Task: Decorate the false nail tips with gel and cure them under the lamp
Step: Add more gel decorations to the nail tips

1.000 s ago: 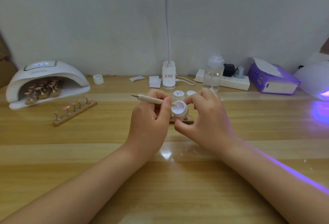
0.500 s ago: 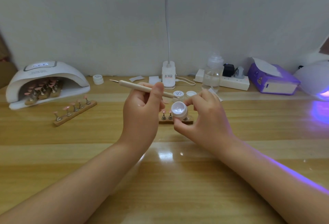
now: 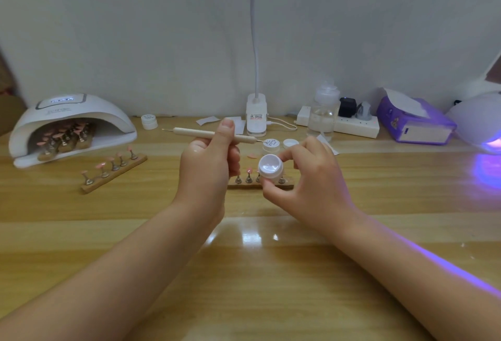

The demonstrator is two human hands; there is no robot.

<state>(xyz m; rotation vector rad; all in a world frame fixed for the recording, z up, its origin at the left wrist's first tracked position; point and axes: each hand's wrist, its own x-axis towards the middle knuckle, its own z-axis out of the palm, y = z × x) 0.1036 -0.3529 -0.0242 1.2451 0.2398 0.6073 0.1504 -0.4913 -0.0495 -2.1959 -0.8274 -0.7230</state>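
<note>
So the wooden surface (image 3: 81, 232) fills pretty much the whole lower frame, shiny in the middle. Over at the left edge sits my white curing lamp (image 3: 70, 126), with racks of pink nail tips parked inside its mouth. In front of it, a bit lower, there's a wooden holder strip (image 3: 115, 171) lying at a slant with more pink tips on its pegs. Far right there's a purple tissue box (image 3: 414, 121) and a purple glow spilling across the wood.

Dead centre: my left hand (image 3: 206, 169) is curled around a wooden dotting tool (image 3: 214, 134), held roughly level, thumb up on top, metal tip pointing right. My right hand (image 3: 311, 178) pinches a little white gel pot (image 3: 269, 168), open and tilted toward me. Right behind the pot and my fingers sits another holder strip (image 3: 244, 184), partly hidden. One loose pink tip (image 3: 252, 155) lies flat just above it.
</note>
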